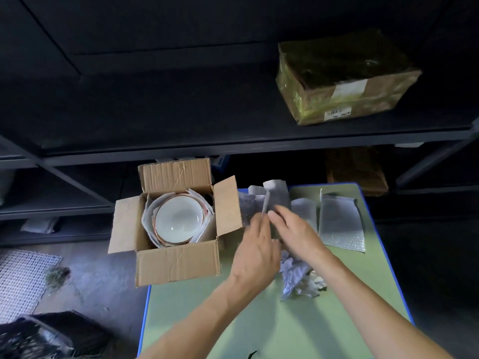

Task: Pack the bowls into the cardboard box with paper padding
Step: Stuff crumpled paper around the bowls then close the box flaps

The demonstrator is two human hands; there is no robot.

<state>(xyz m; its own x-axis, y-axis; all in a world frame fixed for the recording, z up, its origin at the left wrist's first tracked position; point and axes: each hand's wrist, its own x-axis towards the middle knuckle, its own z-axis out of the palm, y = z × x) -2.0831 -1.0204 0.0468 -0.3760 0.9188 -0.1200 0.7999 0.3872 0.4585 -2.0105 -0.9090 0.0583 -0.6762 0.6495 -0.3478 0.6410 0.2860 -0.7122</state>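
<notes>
Head view looks down on a green table whose 10 o'clock corner carries the open cardboard box, all four flaps standing out. Inside it sit the bowls, nested with the pale hollow of the top one facing up, and white paper is tucked between them and the box walls.

Just beside the box, at its 3 o'clock, both hands meet on a bubble-wrap sheet. The left hand has its fingers curled round the sheet's near edge, lifting that edge upright. The right hand lies with its fingers stretched almost straight, tips resting on the same sheet; motion blur hides the thumb.

Crumpled paper lies on the table at 6 o'clock from the right hand, under the wrist. More bubble-wrap pouches lie flat at 3 o'clock. At 1 o'clock, on a dark shelf, rests a taped box. A mesh mat lies on the floor at 8 o'clock.
</notes>
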